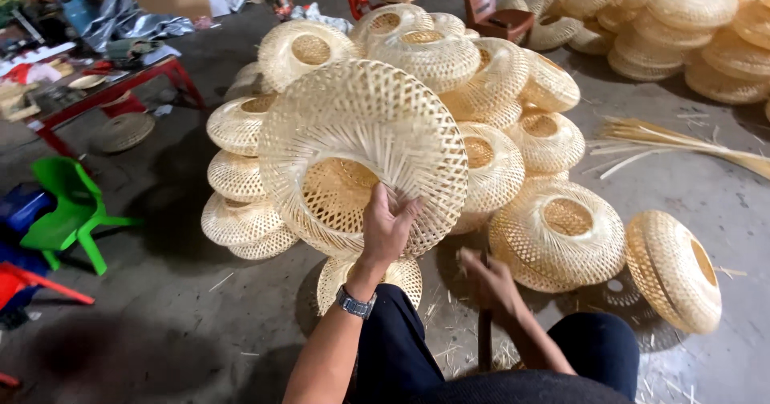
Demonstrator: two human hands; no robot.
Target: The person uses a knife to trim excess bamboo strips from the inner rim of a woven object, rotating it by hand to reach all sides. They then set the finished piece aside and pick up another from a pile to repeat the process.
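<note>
- The room reads as a workshop with a bare grey concrete floor (200, 308); a large heap of woven bamboo lampshades (481, 107) fills the middle, and a second stack (690, 35) rises at the far right.
- At the left stand a red-framed table (104, 95) cluttered with small items and a green plastic chair (68, 212); a bundle of loose bamboo strips (674, 143) lies on the floor to the right.
- The step in hand looks like checking or finishing one shade: the big woven lampshade (361, 155) is held upright in front of the heap, its round opening facing the person.
- The left hand (387, 228), wristwatch on the wrist, is clamped on the lower rim of that opening.
- The right hand (489, 280) is blurred, closed around a dark slim tool (484, 332) near the knee, apart from the shade.
- The next move would likely call for a steady rim while the tool meets stray strip ends.
</note>
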